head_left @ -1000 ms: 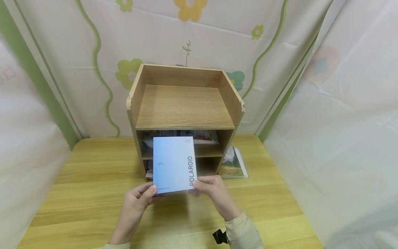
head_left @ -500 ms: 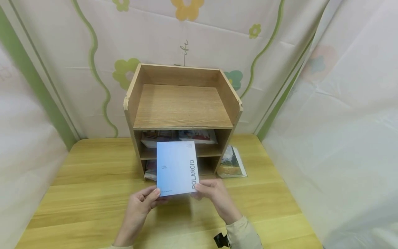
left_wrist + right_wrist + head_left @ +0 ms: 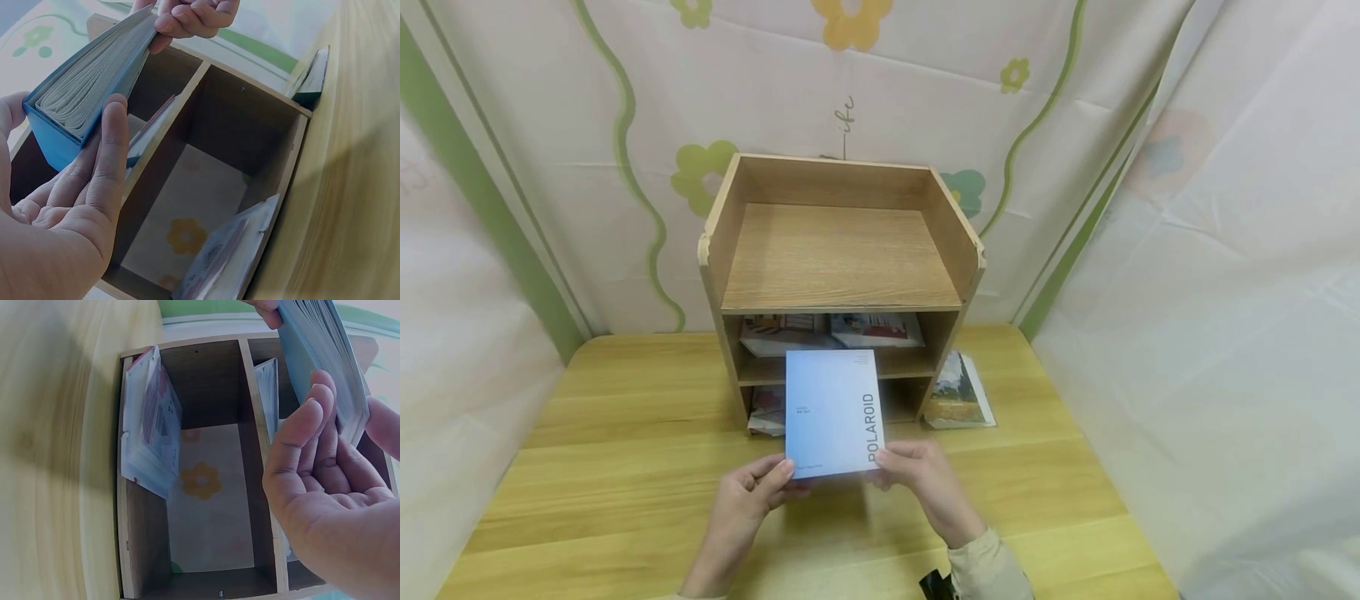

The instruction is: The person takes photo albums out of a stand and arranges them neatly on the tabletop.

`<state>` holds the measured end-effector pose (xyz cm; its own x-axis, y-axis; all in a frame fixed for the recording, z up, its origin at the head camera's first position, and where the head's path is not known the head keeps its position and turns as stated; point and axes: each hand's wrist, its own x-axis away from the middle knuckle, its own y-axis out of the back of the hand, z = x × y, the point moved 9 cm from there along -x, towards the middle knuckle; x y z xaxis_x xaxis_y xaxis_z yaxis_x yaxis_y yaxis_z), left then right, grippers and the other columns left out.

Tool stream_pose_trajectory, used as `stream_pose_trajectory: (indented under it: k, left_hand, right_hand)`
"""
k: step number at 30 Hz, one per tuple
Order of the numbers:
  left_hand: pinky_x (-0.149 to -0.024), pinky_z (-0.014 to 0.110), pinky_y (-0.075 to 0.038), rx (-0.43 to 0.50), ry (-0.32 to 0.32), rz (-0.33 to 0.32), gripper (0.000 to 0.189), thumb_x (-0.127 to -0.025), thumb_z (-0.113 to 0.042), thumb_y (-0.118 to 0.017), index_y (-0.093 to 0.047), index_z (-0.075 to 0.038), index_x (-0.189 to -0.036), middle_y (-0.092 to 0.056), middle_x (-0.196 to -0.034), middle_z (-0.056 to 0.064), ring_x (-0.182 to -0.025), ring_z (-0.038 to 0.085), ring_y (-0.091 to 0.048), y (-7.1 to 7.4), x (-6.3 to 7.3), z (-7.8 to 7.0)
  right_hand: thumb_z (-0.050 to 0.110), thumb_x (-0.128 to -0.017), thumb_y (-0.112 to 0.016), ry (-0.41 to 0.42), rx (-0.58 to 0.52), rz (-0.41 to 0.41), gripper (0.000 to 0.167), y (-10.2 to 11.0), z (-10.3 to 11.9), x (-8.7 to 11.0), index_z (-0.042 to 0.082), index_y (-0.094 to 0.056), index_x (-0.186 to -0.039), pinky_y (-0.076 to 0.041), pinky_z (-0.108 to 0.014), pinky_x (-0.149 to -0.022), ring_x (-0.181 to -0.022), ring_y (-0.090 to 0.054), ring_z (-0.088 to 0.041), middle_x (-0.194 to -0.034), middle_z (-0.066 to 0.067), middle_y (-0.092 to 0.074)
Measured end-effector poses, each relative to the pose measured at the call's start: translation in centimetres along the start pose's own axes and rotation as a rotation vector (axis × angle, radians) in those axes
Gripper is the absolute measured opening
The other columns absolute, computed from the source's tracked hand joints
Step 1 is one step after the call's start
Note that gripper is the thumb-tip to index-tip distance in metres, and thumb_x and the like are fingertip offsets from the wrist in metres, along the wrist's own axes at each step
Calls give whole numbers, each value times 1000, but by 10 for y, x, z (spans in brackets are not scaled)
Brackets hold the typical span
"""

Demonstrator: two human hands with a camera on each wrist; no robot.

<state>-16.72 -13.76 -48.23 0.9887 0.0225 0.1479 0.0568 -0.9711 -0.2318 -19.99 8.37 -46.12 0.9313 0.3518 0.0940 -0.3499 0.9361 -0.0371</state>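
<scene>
A pale blue photo album [image 3: 833, 412] marked POLAROID is held up in front of a wooden shelf unit [image 3: 842, 250]. My left hand [image 3: 743, 504] pinches its lower left corner, thumb on the cover and fingers beneath. At the lower right corner, my right hand [image 3: 928, 483] grips it the same way. The thick stack of pages inside the album [image 3: 78, 94] shows edge-on in the left wrist view. In the right wrist view, the fingers [image 3: 322, 419] of the right hand lie under the album's back cover.
Two booklets [image 3: 876, 329] lie on the shelf's middle level. On the bottom level, at the left, lies another booklet [image 3: 767, 410]. A landscape-covered album [image 3: 958, 392] leans by the unit's right side on the wooden table [image 3: 625, 467]. Printed curtains [image 3: 910, 100] hang behind and on both sides.
Both hands have drawn the album slightly down and to the right, toward the person. More of the booklets on the shelves behind it now shows.
</scene>
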Motion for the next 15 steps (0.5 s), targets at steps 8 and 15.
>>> stream_pose_trajectory:
  k: [8, 15]
  left_hand:
    - [-85, 34, -57, 9, 15, 16, 38, -94, -15, -67, -61, 15, -117, -68, -104, 24, -84, 38, -70, -2, -2, 7]
    - [-87, 34, -56, -69, 53, 61, 52, -94, -23, -68, -54, 17, -125, -67, -111, 26, -89, 39, -69, -4, -3, 18]
  right_hand:
    - [22, -92, -69, -16, -4, -6, 27, 2, -5, 2, -5, -72, -96, -53, -40, -79, -76, -64, -26, -86, -18, -71]
    - [15, -93, -67, -19, -3, -11, 26, 5, -11, 6, -12, -69, -96, -55, -37, -76, -75, -64, -24, -86, -23, -69]
